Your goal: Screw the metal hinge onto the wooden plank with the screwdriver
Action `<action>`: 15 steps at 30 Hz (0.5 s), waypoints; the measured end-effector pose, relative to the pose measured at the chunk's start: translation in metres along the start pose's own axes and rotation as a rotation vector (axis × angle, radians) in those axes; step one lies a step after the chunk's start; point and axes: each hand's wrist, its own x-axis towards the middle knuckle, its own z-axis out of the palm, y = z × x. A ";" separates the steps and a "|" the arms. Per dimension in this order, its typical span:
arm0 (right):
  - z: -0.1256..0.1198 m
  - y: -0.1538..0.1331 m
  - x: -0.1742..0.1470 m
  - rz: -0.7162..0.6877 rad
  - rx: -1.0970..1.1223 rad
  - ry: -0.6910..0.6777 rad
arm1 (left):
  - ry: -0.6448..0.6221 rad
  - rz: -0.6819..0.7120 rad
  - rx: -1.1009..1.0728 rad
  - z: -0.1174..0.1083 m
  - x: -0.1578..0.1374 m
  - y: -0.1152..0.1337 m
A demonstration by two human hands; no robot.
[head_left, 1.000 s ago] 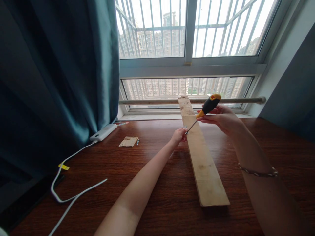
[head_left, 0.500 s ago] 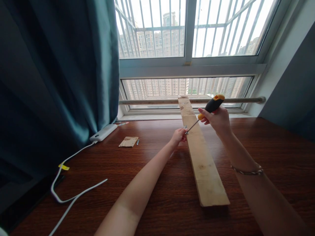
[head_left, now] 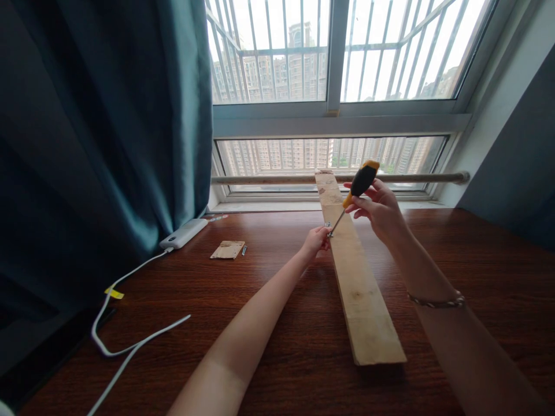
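Note:
A long pale wooden board [head_left: 358, 277] lies lengthwise on the table, its far end near the window. My left hand [head_left: 317, 241] is closed at the board's left edge, fingertips pinched by a small shiny metal fitting [head_left: 328, 226], whose exact kind is too small to tell. My right hand [head_left: 378, 211] holds a screwdriver [head_left: 364, 178] with a black and yellow handle, gripping it with thumb and fingers above the board. The screwdriver slants down to the left, its tip at the metal by my left fingertips. That contact point is partly hidden.
On the dark wooden table [head_left: 277, 329], a small wood piece [head_left: 228, 249] lies left of the board with small screws [head_left: 244, 250] beside it. Farther left are a white power bank [head_left: 182, 233] and its white cable [head_left: 143, 342]. A blue curtain [head_left: 182, 115] hangs at left; a rail [head_left: 269, 179] crosses the window.
The screwdriver handle has swung left and stands steeper. My right hand has shifted left with it, and its fingers have changed position on the handle. My left hand stays at the board's edge.

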 end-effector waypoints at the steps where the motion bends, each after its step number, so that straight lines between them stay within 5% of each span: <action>1: 0.001 0.001 0.000 -0.015 -0.003 -0.010 | -0.003 0.003 0.002 0.000 0.000 0.000; 7: -0.001 0.005 0.003 -0.085 -0.106 0.100 | -0.019 0.026 -0.010 -0.001 0.001 -0.002; 15: -0.004 0.001 0.001 -0.134 -0.122 -0.013 | -0.013 0.032 -0.015 -0.001 0.001 -0.003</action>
